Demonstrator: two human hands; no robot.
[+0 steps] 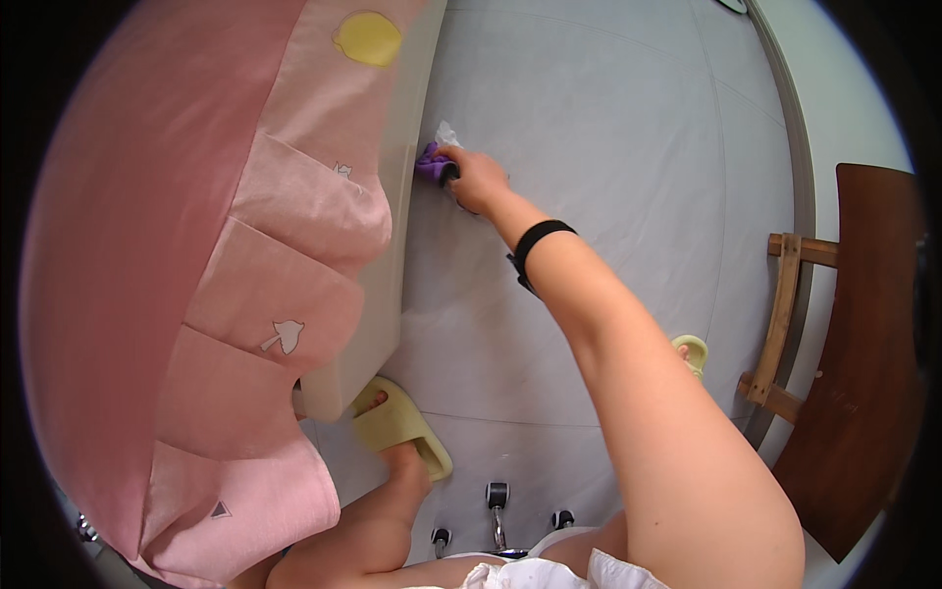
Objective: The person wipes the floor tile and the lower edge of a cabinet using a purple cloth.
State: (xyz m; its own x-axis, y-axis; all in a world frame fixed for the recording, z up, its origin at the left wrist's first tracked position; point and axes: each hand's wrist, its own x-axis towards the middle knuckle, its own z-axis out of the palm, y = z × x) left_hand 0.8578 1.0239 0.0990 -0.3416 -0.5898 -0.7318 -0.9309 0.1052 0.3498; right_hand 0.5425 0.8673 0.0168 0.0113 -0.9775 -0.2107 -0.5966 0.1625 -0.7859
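My right arm reaches far down and forward to the grey floor, a black band (543,245) strapped around it. The right hand (479,181) is closed on a crumpled purple thing with a dark part (434,167), right beside the foot of a cream-coloured bed side (394,216). Its exact kind is too small to make out. A scrap of white crumpled tissue or plastic (446,133) shows just beyond the fingers, at the purple thing. My left hand is outside the picture.
Pink bedding (285,226) hangs over the bed side at left. My feet wear pale green slippers (397,422). Black-and-white chair casters (497,494) stand at the bottom. To the right is a dark brown wooden board (863,363) on a wooden frame (777,324), by the wall.
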